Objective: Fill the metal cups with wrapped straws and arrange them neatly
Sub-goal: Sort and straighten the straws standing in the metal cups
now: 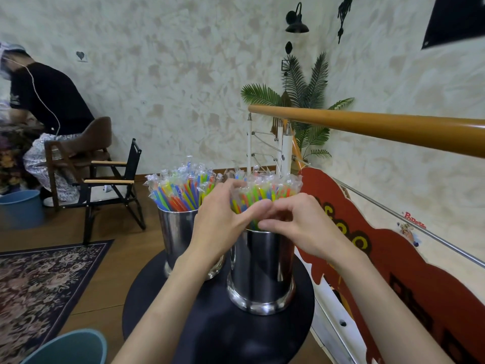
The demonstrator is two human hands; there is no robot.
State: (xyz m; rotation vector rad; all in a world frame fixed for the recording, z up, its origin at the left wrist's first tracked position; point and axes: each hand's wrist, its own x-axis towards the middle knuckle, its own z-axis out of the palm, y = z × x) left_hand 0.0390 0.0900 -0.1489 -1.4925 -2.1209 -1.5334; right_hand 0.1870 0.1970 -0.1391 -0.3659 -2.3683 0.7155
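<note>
Only the head view to go on here. I've got two shiny cylindrical metal cups on the small round dark bench (210, 324), and both already look packed. The far-left metal cup (176, 232) has its bundle of colourful plastic-wrapped straws (181, 187) fanned out, long axes roughly vertical but leaning up and to the left, wrapper ends pointing at the ceiling. The nearer metal cup (262, 274) sits just beside it, closer to me and to the right, and its wrapped straws (267, 189) stand more upright, tips up too.

Both hands are on that nearer bunch right above the rim. The left hand (223, 222) is curled around the left side of the bundle, thumb pressing across the front. The right hand (301, 227) is cupped in from the right with fingers bent, its fingertips meeting the left thumb. So they're wrapped around the straws, squeezing them together, not lifting any single one that I can see.

My read: filling is basically done, what's left is tidying. The near bundle is being gathered, and the far one looks like it needs straightening since it splays out.
</note>
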